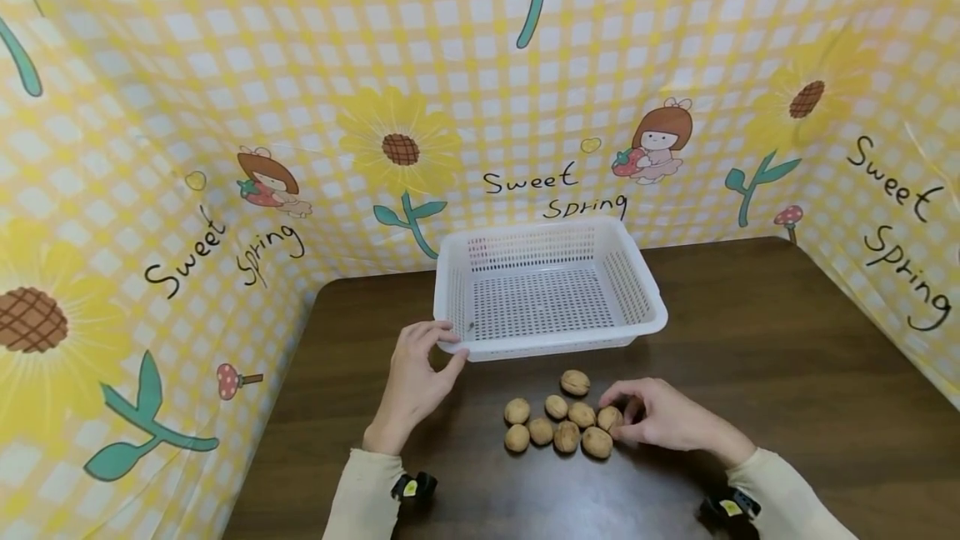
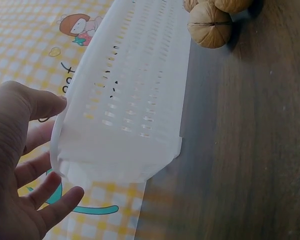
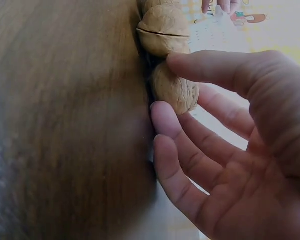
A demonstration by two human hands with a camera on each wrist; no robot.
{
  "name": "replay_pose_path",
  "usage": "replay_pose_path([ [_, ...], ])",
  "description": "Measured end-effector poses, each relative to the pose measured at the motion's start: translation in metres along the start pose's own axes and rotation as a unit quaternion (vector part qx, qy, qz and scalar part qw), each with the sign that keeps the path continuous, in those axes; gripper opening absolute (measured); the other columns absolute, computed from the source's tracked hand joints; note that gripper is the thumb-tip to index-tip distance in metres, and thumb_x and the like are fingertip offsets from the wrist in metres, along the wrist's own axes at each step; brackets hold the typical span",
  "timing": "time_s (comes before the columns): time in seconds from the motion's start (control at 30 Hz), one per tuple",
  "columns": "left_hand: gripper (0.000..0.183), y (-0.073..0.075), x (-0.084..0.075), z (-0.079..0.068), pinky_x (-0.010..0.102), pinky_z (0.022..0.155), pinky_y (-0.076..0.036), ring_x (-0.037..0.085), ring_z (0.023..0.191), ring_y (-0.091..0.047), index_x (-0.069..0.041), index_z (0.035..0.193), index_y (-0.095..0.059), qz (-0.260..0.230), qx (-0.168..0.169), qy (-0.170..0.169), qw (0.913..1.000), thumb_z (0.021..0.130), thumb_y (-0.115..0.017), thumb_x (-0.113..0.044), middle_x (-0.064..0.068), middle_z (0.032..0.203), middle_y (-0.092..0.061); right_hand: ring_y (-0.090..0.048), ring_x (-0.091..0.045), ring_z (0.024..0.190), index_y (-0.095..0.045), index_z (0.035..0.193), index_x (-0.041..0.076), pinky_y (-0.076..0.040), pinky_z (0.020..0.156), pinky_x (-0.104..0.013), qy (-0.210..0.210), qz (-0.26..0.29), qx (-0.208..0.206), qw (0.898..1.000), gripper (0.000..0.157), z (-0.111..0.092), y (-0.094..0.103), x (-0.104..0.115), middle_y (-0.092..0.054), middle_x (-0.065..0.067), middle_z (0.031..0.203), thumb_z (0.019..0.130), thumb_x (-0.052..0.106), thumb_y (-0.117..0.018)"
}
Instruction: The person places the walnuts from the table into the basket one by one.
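Note:
A white plastic basket (image 1: 551, 344) with perforated walls sits at the back of the brown table. At its front left corner, my left hand (image 1: 417, 373) holds the rim, thumb on the front side and fingers over the left edge. In the left wrist view the thumb (image 2: 47, 104) touches the basket rim (image 2: 65, 117). My right hand (image 1: 663, 417) pinches a walnut (image 3: 174, 91) at the right end of a group, between thumb and fingers. That walnut is low at the table surface; whether it touches the table I cannot tell. Several other walnuts (image 1: 566, 437) lie close together in front of the basket.
One walnut (image 1: 575, 382) lies nearer the basket than the others. A yellow checked cloth (image 1: 510, 107) with printed flowers hangs behind and along both sides of the table (image 1: 750, 332). Black straps with small devices (image 1: 415, 486) are on both wrists.

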State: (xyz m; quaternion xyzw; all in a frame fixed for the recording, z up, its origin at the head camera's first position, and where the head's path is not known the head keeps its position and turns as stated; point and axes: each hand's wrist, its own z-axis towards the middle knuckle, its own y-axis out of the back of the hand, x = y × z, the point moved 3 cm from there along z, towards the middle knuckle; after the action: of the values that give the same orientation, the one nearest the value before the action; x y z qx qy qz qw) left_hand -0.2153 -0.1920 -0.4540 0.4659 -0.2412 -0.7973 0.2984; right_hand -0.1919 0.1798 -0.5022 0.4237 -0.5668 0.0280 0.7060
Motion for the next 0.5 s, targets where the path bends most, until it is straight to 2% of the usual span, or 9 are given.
replay_pose_path([
  [0.1,0.016,0.0,-0.002,0.0,0.061,0.11,-0.044,0.036,0.131,-0.055,-0.011,0.103,-0.079,0.0,0.001,0.002,1.0,0.092,-0.083,-0.021,0.01,0.132,-0.073,-0.067,-0.003,0.072,-0.073,0.118,0.011,-0.054,0.063,-0.025,-0.007,-0.008,-0.003,1.0,0.029,0.0,0.004,0.004,-0.073,0.004,0.083,0.093,0.021,-0.083],
  [0.27,0.015,0.0,-0.002,0.0,0.061,0.111,-0.044,0.035,0.132,-0.054,-0.012,0.104,-0.079,-0.001,0.004,0.01,0.9999,0.093,-0.083,-0.021,0.009,0.133,-0.072,-0.068,-0.004,0.077,-0.073,0.119,0.008,-0.057,0.069,-0.026,0.004,-0.029,-0.001,1.0,0.031,0.003,0.024,0.022,-0.075,0.004,0.091,0.095,0.024,-0.082],
  [0.37,0.016,0.0,-0.002,-0.001,0.062,0.111,-0.043,0.035,0.133,-0.054,-0.012,0.105,-0.079,-0.003,0.006,0.013,0.9999,0.093,-0.083,-0.022,0.009,0.134,-0.072,-0.068,-0.004,0.081,-0.074,0.119,0.009,-0.059,0.074,-0.027,0.013,-0.043,-0.007,0.999,0.031,0.007,0.039,0.039,-0.075,0.004,0.098,0.094,0.025,-0.083],
  [0.5,0.016,0.0,-0.002,0.0,0.062,0.111,-0.043,0.035,0.133,-0.054,-0.012,0.105,-0.079,-0.003,0.001,0.012,0.9999,0.093,-0.083,-0.021,0.009,0.134,-0.072,-0.071,-0.006,0.085,-0.074,0.12,0.011,-0.061,0.077,-0.028,0.022,-0.064,-0.035,0.997,0.032,0.02,0.068,0.069,-0.076,0.002,0.099,0.092,0.025,-0.084],
])
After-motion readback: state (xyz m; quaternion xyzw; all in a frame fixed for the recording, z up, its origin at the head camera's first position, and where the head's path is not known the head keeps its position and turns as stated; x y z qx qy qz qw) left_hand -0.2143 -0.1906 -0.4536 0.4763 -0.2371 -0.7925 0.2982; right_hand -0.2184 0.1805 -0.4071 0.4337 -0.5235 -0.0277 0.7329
